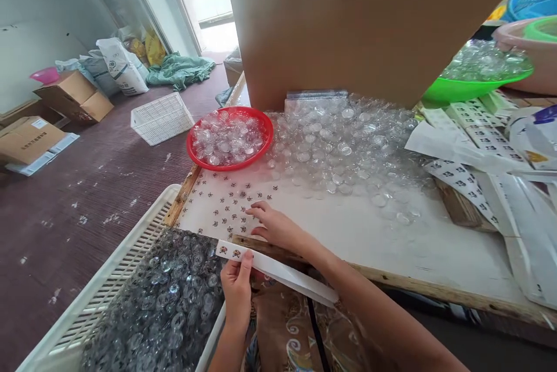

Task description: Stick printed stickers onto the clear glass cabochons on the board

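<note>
My left hand (237,285) pinches a white sticker strip (282,270) near its left end, thumb on top. Two small animal-face stickers (236,253) show at that end; the rest of the strip looks bare and trails right under my right forearm. My right hand (272,226) is above the white tabletop, palm down with fingers apart, its fingertips beside the scattered animal-face pieces (225,209). Whether a fingertip touches one of them I cannot tell. Behind them a heap of clear plastic discs (335,145) covers the tabletop.
A red basin (267,143) of clear discs stands at the table's left corner. Below it a white crate (108,279) is filled with clear round pieces. Sticker sheets (465,180) and a green basin (474,86) lie right. A large cardboard sheet (339,24) rises behind.
</note>
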Motion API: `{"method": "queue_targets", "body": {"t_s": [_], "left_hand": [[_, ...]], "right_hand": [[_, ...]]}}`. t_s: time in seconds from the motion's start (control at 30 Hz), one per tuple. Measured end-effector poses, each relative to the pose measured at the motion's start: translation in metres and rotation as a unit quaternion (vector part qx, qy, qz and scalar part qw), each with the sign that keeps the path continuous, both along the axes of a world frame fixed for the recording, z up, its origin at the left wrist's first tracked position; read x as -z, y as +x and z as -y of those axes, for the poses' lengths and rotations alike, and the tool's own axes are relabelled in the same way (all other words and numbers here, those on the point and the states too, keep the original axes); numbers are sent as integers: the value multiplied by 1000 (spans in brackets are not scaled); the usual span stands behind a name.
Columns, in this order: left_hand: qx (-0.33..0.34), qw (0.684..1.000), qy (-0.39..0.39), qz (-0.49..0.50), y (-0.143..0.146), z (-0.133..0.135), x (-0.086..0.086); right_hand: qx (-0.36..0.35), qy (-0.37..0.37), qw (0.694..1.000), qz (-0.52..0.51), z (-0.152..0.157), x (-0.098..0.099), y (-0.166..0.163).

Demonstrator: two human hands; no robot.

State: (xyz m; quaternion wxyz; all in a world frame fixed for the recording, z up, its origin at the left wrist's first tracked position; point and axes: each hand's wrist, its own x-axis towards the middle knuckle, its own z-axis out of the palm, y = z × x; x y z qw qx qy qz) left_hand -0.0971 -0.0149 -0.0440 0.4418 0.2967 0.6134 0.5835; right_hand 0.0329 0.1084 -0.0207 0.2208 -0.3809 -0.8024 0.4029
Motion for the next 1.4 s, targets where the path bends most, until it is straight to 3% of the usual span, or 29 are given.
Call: {"method": "queue_targets", "body": {"t_s": [0.1, 0.2, 0.33, 0.4, 0.5, 0.6, 0.7, 0.83, 1.0, 1.17, 1.27, 1.4], "left_hand": [[-18, 1000, 14, -10, -2, -5, 4], [17, 998, 39, -52, 5, -17, -1], [153, 962, 130, -183, 18, -55, -18], [226, 914, 170, -289, 22, -85, -22], [307, 795, 188, -489, 28, -129, -18], [397, 675, 109, -611, 31, -153, -5], [421, 640, 51, -640, 23, -153, 7], [434, 626, 6, -648, -16, -138, 4], [444, 623, -44, -643, -91, -114, -14], [354, 708, -14, -611, -161, -53, -19], [256, 763, -40, -592, -189, -20, -21], [150, 774, -58, -613, -199, -14, -21]], "right_hand": [[-40, -91, 992, -79, 19, -6, 34], [-73, -177, 977, -98, 43, -6, 67], [71, -218, 962, -149, 73, 11, 98], [176, -227, 934, -214, 81, 21, 108], [279, -224, 894, -270, 87, 30, 120], [280, -225, 889, -284, 87, 32, 124], [262, -226, 893, -287, 87, 31, 124], [243, -234, 899, -280, 85, 31, 125], [214, -266, 905, -254, 78, 27, 125], [200, -276, 905, -253, 75, 23, 124], [191, -274, 907, -255, 76, 25, 125], [192, -262, 912, -249, 76, 28, 126]]}}
